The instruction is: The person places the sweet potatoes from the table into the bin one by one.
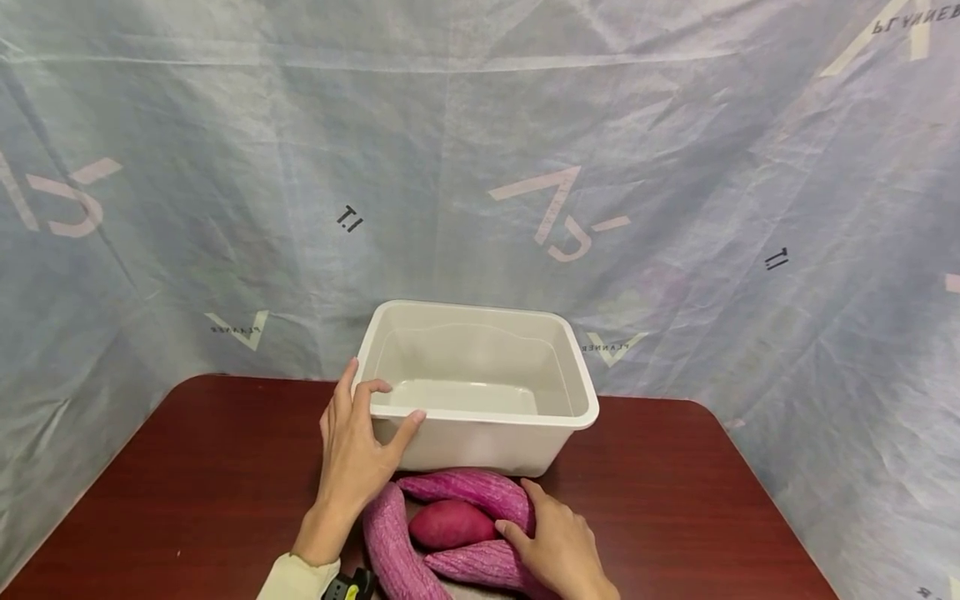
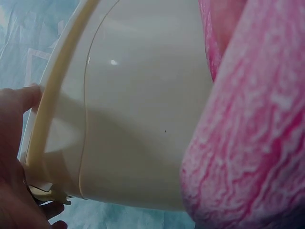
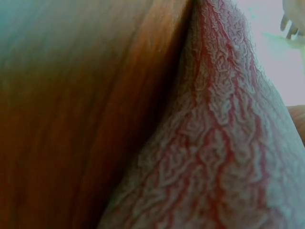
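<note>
My left hand point(image 1: 358, 458) grips the near left corner of a white plastic tub point(image 1: 480, 446), thumb on the front rim and fingers over the left side. In the left wrist view the tub's wall point(image 2: 128, 143) fills the middle. In front of the tub lie several long, curved striped eggplants point(image 1: 472, 483), pink-purple with white streaks. Between them rests a smooth dark-red sweet potato point(image 1: 452, 525). With thumb and fingers on either side, my right hand point(image 1: 558, 542) holds the right end of the eggplant nearest the tub. Streaked skin point(image 3: 214, 143) fills much of the right wrist view.
Everything stands on a dark red-brown wooden table point(image 1: 675, 500) with rounded far corners. Grey fabric sheeting point(image 1: 450, 167) with printed letters hangs behind and at both sides. A black device point(image 1: 352, 583) is strapped at my left wrist.
</note>
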Motion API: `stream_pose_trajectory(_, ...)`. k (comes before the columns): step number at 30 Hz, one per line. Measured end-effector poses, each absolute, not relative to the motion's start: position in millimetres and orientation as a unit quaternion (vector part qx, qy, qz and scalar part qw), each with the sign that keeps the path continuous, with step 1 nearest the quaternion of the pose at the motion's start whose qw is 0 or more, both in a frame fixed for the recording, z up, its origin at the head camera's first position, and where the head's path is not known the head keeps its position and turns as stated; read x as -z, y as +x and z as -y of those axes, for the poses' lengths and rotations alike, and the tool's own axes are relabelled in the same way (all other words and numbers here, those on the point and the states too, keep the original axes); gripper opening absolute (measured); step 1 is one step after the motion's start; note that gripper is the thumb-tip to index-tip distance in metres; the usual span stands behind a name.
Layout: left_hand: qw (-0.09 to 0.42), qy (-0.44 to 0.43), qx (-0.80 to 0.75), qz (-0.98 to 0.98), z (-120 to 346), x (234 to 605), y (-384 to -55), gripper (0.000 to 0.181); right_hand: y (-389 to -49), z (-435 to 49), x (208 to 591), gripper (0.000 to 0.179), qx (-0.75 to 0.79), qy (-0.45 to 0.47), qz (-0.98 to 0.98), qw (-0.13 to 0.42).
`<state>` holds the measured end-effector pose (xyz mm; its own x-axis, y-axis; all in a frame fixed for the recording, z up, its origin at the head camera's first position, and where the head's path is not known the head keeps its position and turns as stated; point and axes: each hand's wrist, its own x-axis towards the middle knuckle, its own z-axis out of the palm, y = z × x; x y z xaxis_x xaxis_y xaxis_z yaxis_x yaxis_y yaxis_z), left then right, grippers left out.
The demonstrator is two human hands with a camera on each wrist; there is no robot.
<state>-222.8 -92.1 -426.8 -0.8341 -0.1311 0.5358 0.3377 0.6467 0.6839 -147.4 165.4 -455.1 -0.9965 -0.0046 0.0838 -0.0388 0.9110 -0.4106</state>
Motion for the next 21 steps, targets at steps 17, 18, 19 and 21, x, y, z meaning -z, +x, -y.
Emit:
stream_pose_trajectory(17,0.258,-0.036,0.416,0.871,92.9,425.7,-221.2,0.05,-148.2,-163.8,457.2,0.059,-0.229,0.014,0.972,0.054)
stream_pose_trajectory(18,0.256,-0.035,0.415,0.872,93.0,425.6,-221.2,0.05,-148.4,-163.9,457.6,0.059,-0.23,0.015,0.972,0.055)
stream_pose_trajectory(19,0.256,-0.035,0.415,0.873,93.1,425.6,-221.2,0.05,-148.5,-163.9,457.8,0.058,-0.231,0.017,0.971,0.055)
stream_pose_trajectory(21,0.255,-0.035,0.413,0.873,93.5,425.6,-220.9,0.05,-148.6,-163.9,458.2,0.058,-0.234,0.018,0.971,0.054)
